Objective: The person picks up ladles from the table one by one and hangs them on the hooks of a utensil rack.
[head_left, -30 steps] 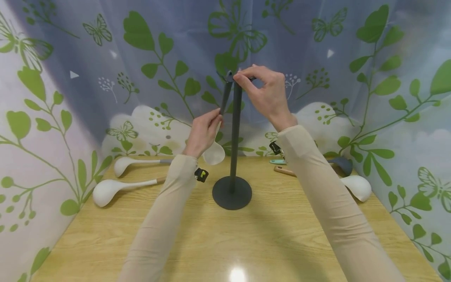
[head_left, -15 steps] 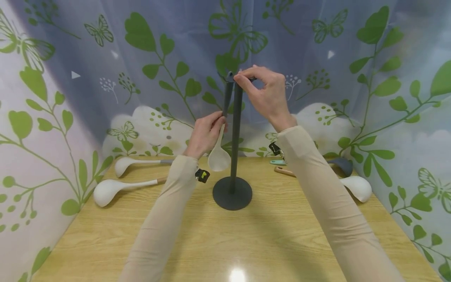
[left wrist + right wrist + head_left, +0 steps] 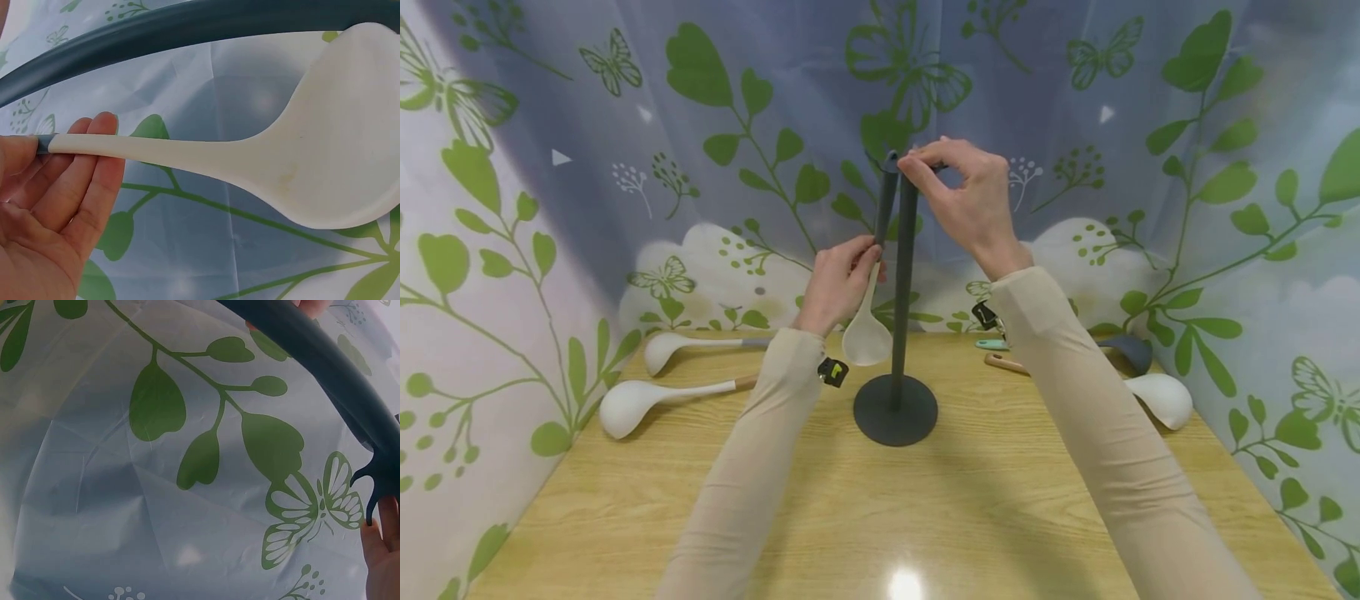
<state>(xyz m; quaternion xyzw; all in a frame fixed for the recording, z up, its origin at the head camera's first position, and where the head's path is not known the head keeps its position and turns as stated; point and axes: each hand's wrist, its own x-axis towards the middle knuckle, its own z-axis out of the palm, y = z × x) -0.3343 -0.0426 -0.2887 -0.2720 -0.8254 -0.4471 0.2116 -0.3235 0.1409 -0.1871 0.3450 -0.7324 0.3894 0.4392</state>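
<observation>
The pale-headed utensil (image 3: 867, 338) is pinched mid-handle between thumb and fingers of the left hand (image 3: 838, 279), beside the stand (image 3: 902, 292), whose top is pinched by the right hand (image 3: 964, 187). Compared with one second earlier, the utensil is held more upright.

No words, numbers, labels, brand names or signs can be read on any of the things here.

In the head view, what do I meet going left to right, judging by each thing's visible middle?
White ladle with tan handle → white ladle with grey handle → left hand → held white spoon → dark stand → right hand → white ladle bowl at right.
</observation>
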